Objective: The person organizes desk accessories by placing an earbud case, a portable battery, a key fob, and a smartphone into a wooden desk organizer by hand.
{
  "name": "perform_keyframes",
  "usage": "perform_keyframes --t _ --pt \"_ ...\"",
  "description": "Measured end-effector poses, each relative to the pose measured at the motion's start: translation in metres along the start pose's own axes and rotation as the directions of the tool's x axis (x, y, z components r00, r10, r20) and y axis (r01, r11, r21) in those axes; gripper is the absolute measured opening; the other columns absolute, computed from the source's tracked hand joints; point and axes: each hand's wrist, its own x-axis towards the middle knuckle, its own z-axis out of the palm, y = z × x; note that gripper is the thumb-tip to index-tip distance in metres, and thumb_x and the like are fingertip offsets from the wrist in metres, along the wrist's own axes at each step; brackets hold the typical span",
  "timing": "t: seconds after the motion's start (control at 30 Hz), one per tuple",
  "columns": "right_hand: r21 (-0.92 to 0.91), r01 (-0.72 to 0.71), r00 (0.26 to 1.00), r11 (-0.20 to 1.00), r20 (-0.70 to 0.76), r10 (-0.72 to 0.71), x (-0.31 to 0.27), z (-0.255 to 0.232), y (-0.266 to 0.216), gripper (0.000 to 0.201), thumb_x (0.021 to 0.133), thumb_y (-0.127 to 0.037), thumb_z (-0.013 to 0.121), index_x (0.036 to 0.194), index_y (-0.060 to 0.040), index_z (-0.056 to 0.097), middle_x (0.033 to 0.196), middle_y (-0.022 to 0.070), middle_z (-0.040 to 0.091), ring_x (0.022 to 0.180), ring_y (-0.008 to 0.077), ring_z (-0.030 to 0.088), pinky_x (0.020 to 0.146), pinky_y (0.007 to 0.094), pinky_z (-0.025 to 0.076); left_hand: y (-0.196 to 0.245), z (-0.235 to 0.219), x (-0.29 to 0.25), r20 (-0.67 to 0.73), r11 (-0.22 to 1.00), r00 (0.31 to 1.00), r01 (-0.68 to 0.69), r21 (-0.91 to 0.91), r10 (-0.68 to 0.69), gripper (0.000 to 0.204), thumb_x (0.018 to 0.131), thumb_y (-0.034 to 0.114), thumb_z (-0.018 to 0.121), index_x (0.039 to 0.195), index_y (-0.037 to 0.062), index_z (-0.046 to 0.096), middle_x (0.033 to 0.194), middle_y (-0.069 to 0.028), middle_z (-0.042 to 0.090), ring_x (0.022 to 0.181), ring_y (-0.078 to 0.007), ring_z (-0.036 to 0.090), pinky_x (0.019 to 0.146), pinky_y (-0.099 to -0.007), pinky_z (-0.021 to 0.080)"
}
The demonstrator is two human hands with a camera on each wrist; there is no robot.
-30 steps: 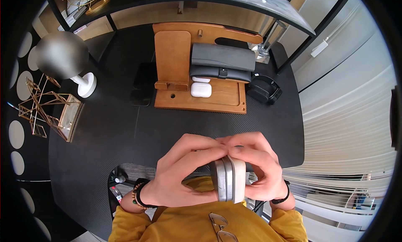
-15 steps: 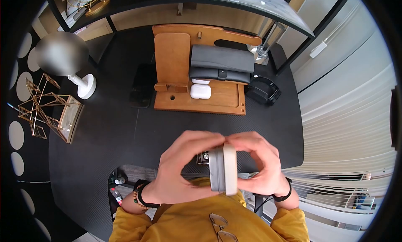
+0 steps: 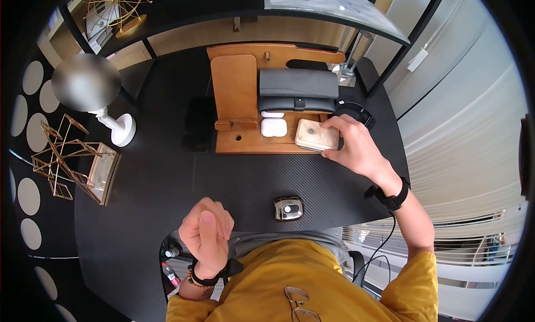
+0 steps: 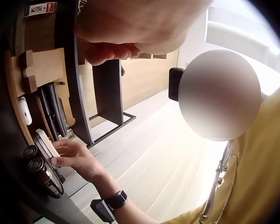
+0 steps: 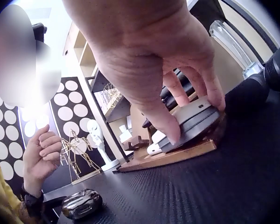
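Observation:
My right hand (image 3: 356, 146) grips the right end of a small rounded case (image 3: 312, 133), thumb at the near edge and fingers on the far side. The case has a cream top with a small dark mark and a grey lower half (image 5: 198, 123). It sits at the right of the wooden desk organizer (image 3: 267, 149), beside a white earbud case (image 3: 273, 127). My left hand (image 3: 208, 233) is raised near the desk's front edge, fingers curled in with the thumb up, holding nothing. A shiny electric shaver (image 3: 288, 209) with two round heads (image 4: 36, 163) lies on the desk between my arms.
Behind the cases, dark glasses cases (image 3: 298, 83) lie on the organizer. Headphones (image 3: 356, 115) stand to its right, a dark phone (image 3: 198, 125) to its left. A white round-topped stand (image 3: 123, 130) and a gold wire ornament (image 3: 61, 160) occupy the left. A shelf (image 3: 195, 18) crosses the back.
Both hands held the case at the desk's front edge. My left hand has let go and drawn left; my right hand has carried the case forward onto the organizer. The shaver now shows fully.

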Motion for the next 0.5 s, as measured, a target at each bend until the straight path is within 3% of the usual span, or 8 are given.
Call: perform_keyframes --t 0.13,0.2,0.33,0.43,0.5 --pt "0.031 0.02 0.999 0.999 -0.043 -0.019 0.007 0.009 0.008 0.058 0.076 -0.006 0.094 0.129 -0.0004 0.072 0.119 0.022 0.072 0.11 0.0429 0.074 0.099 0.0477 0.061 0.002 -0.003 -0.004 -0.012 0.999 0.999 0.035 -0.027 -0.035 0.049 0.121 0.022 0.05 0.074 0.0058 0.049 0.064 0.0008 0.044 0.052 -0.0076 0.036 0.048 -0.0269 0.026" --pt "0.013 0.017 0.997 1.0 -0.075 -0.016 0.009 0.014 0.011 0.061 0.076 -0.008 0.096 0.132 -0.0023 0.072 0.119 0.0168 0.072 0.104 0.0359 0.073 0.096 0.0438 0.061 0.0 -0.005 -0.005 -0.03 0.998 0.998 0.047 -0.049 -0.049 0.054 0.12 0.022 0.051 0.068 0.0068 0.044 0.06 0.0019 0.04 0.052 -0.0075 0.033 0.049 -0.0291 0.021" --pt "0.015 -0.001 0.997 1.0 -0.078 0.002 0.008 0.017 0.009 0.056 0.078 -0.006 0.094 0.131 -0.0033 0.074 0.122 0.017 0.072 0.104 0.0359 0.073 0.095 0.0427 0.061 -0.003 -0.004 -0.008 -0.005 0.999 1.0 0.012 -0.036 -0.012 0.058 0.119 0.023 0.052 0.065 0.0063 0.038 0.058 0.0013 0.037 0.052 -0.0084 0.03 0.05 -0.0309 0.02" --pt "0.039 0.101 0.987 0.994 -0.13 -0.095 0.004 0.024 0.017 0.052 0.081 -0.005 0.093 0.13 -0.0029 0.076 0.129 0.0188 0.071 0.104 0.036 0.074 0.093 0.0422 0.063 -0.005 -0.002 -0.008 0.007 0.999 1.0 -0.004 -0.039 0.005 0.059 0.119 0.023 0.052 0.065 0.0053 0.036 0.058 0.0011 0.036 0.052 -0.0092 0.028 0.05 -0.0319 0.02" --pt "0.056 0.073 0.983 0.996 -0.174 -0.063 -0.002 0.026 0.011 0.048 0.084 -0.005 0.09 0.13 -0.0012 0.077 0.133 0.026 0.069 0.116 0.0463 0.072 0.105 0.0481 0.06 -0.004 -0.001 -0.009 0.011 0.999 0.999 0.049 0.008 -0.049 0.056 0.116 0.02 0.049 0.063 0.011 0.036 0.059 0.0013 0.035 0.053 -0.011 0.028 0.053 -0.0328 0.021"
